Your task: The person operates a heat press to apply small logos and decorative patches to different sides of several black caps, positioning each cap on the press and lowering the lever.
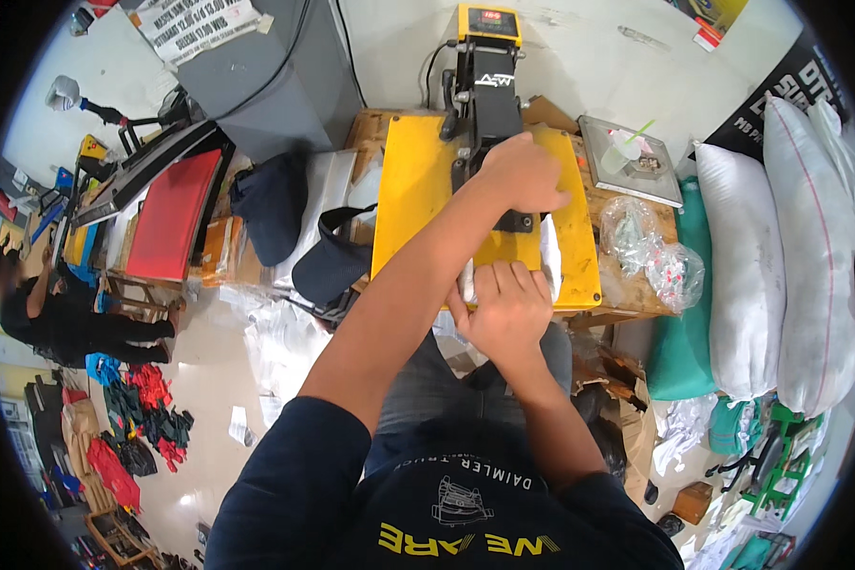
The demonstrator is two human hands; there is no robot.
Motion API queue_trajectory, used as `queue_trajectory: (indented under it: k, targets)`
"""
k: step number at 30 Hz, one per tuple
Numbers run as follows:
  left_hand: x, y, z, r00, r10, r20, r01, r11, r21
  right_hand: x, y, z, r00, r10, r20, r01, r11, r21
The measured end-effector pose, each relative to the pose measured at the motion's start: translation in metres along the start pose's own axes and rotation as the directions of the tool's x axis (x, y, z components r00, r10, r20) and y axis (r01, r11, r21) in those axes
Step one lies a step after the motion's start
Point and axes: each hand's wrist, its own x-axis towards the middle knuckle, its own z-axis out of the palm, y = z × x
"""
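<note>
A yellow heat press [416, 180] with a black upright head stands on a wooden table in front of me. My left hand [524, 176] is closed in a fist at the black head of the press, and it covers what it grips there. Lower down, my right hand [508, 309] lies at the front edge of the yellow plate with its fingers bent and close together. White cloth [550, 261] shows beside that hand. Whatever sits under its fingers is hidden. A small lit display [491, 17] tops the press.
Dark caps [331, 261] lie left of the press. To the right are a metal tray [629, 157] with a plastic cup, clear plastic bags [674, 275] and stuffed white sacks [746, 266]. A red-plated press [176, 214] stands at left, near another person [76, 318].
</note>
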Motion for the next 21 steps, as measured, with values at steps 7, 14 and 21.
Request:
queue_trajectory:
  k: [7,14,21]
  targets:
    - [0.002,0.006,-0.012,0.993,-0.009,0.122,0.007,1.0,0.015,0.003,0.003,-0.009,0.996,-0.031,0.08,0.029,0.999,0.023]
    - [0.003,0.004,-0.018,0.996,0.015,0.091,-0.015,1.0,-0.005,0.015,0.006,-0.012,0.987,-0.041,0.155,0.032,0.998,0.061]
    - [0.002,0.004,-0.02,0.994,-0.008,0.105,0.008,1.0,-0.005,0.015,0.002,-0.009,0.992,-0.013,0.128,0.007,0.999,0.046]
